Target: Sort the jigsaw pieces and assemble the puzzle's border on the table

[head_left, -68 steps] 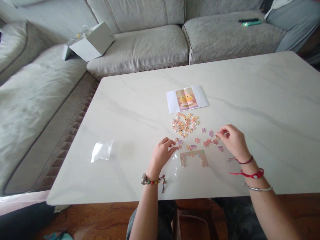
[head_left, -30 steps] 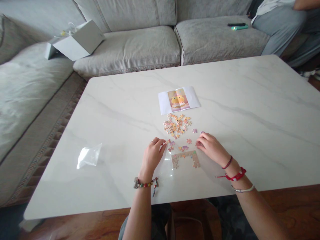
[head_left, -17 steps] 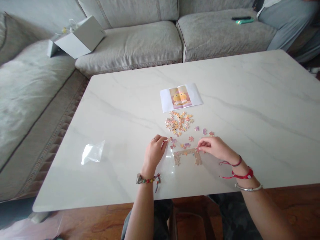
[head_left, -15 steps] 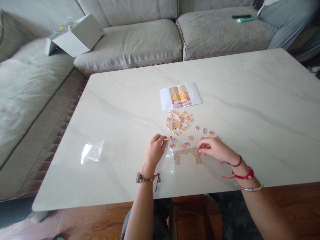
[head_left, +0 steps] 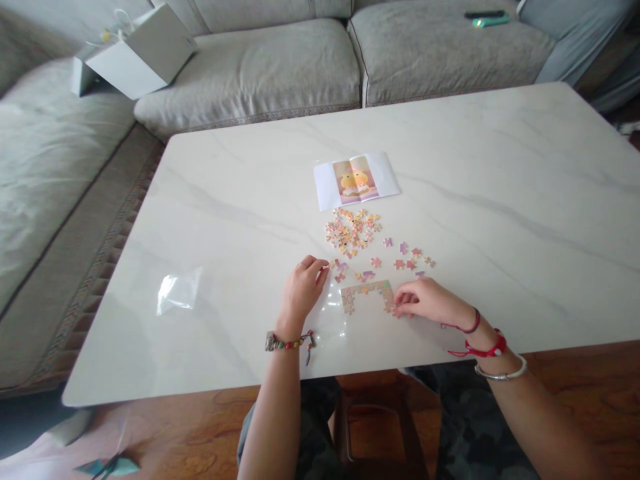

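Head view: pink piece [head_left: 396,311] is at the near end of the part-built puzzle frame's [head_left: 365,289] right leg, pinched in the right hand [head_left: 425,298], fingertips nearly together. Change: that hand has left the scattered pieces [head_left: 411,265], passed the frame's far right corner, and come down to this leg end. My read: piece is being tried there; can't tell if it's seated. Frame sits just left of the pinch, near side unjoined. Left hand [head_left: 303,287] has barely shifted: thumb and forefinger almost together by a pale piece [head_left: 331,265], can't tell if gripped. Beyond both grips: loose pile [head_left: 346,233], then picture sheet [head_left: 357,179]. Clear bag [head_left: 179,292] well left of left hand.
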A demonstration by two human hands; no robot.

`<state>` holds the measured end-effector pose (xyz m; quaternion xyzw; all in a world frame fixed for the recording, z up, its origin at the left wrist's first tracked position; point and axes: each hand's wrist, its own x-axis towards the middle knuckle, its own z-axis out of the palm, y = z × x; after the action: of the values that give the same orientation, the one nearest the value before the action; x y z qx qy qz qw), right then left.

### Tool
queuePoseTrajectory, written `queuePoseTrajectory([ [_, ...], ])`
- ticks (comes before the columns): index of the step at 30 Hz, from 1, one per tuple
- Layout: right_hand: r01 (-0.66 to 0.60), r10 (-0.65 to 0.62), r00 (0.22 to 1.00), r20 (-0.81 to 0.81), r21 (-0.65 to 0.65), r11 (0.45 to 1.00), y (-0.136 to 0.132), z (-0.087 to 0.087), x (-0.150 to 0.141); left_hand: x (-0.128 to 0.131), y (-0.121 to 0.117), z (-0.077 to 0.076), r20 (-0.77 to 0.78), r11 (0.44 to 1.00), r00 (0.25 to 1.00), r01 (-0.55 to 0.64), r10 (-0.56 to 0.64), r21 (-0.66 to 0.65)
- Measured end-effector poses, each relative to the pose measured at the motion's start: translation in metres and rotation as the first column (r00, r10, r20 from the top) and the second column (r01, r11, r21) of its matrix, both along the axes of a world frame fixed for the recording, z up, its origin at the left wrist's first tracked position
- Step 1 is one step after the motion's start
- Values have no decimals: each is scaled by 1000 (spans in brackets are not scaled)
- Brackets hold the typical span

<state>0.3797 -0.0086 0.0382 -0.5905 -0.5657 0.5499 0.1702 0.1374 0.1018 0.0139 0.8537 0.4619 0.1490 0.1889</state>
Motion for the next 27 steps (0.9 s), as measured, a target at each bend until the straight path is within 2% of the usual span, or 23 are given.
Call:
queuePoseTrajectory([
  [14,22,-31,989,-142,-62,998,9,-12,7,0,3,0,-8,1000,1000,-9,9,-12],
  [20,-1,-16,990,-138,-124,992,7,-14,6,-2,2,1,-1,999,999,-33,33,-10],
  [23,35,-40,994,-104,-49,998,10,-11,10,-2,2,2,3,1000,1000,-27,27,-2],
  [27,184,-194,980,42,178,967,20,-8,15,-2,3,2,14,1000,1000,-18,18,2],
])
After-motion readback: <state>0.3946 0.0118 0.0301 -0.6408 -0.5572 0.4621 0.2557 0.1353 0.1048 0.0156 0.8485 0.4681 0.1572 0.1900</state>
